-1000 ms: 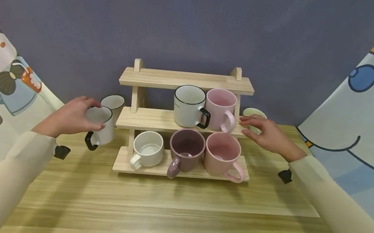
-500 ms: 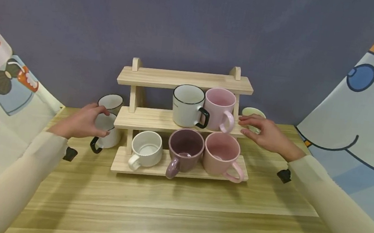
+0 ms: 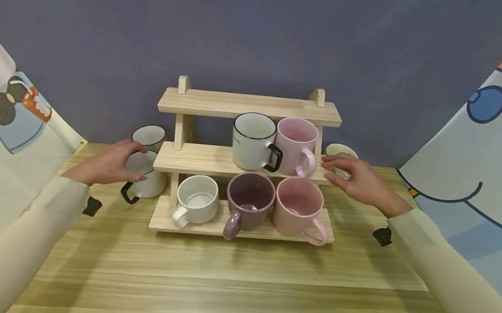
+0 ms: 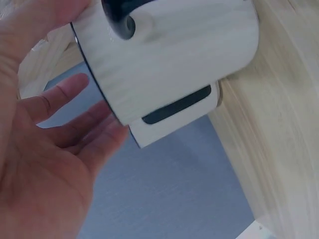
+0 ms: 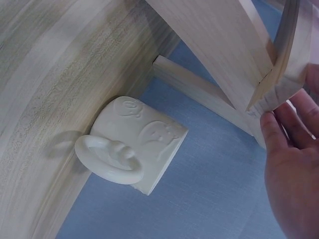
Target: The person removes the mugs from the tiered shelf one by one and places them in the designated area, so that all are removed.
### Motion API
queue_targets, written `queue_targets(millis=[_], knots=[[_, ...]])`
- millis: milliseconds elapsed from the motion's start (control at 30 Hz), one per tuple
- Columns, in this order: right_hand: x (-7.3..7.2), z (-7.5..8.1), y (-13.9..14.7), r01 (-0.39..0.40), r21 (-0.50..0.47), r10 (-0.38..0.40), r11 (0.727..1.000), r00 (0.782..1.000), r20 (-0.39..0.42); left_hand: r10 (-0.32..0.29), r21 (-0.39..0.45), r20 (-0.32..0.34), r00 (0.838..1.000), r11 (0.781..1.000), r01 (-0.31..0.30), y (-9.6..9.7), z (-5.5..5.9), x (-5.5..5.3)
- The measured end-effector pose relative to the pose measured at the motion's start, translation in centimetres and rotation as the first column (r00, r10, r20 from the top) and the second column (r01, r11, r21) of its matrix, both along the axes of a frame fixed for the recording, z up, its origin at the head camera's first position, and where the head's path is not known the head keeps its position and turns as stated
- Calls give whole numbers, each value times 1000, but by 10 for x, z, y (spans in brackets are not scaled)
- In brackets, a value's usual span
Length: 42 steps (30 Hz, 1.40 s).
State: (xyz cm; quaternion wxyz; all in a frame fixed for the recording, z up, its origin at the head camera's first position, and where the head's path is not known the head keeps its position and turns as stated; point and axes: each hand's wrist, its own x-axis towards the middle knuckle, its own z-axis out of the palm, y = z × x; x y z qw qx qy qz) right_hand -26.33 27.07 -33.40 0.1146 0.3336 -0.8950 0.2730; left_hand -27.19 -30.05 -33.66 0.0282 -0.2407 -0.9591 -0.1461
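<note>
My left hand [image 3: 113,161] grips a white mug [image 3: 152,181] with a black handle, left of the tiered wooden rack [image 3: 195,159]. In the left wrist view, the thumb lies on the near side of the mug [image 4: 174,64] by the rim, the fingers partly hidden behind it. A second black-rimmed mug [image 3: 148,135] stands behind. My right hand [image 3: 353,178] holds the right end of the rack's middle shelf; in the right wrist view, fingers and thumb meet that wooden shelf end [image 5: 281,87]. A pale mug [image 5: 137,142] with raised figures stands near it.
The middle shelf bears a white black-handled mug [image 3: 252,146] and a light pink mug [image 3: 293,148]. Below them are a small white cup [image 3: 196,202], a purple mug [image 3: 249,205] and a pink mug [image 3: 298,208]. A grey-blue curtain [image 3: 265,34] hangs behind the wooden table [image 3: 236,289].
Between one second and half a second ago, my left hand and the mug shifted right toward the rack; since then the mug has edged slightly further right. My right hand stays at the shelf end.
</note>
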Motion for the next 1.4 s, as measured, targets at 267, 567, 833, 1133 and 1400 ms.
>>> queue_targets(millis=[267,567,833,1133,1400], knots=[[3,1,1,15,7,-15,1000,1000,21,-26,8,-82,996,1000,27,-2,3,1],[2,0,2,15,2,-15,1000,1000,19,7,4,-96,995,1000,-6,-10,4,3],[2,2,2,15,8,-15,1000,1000,18,67,-33,-46,997,997,-68,-11,8,3],[2,2,0,34,19,-35,999,998,48,78,-45,-47,996,996,-80,-12,9,4],[1,1,1,34,8,-34,999,998,58,67,-45,-109,992,996,-72,-3,23,9]])
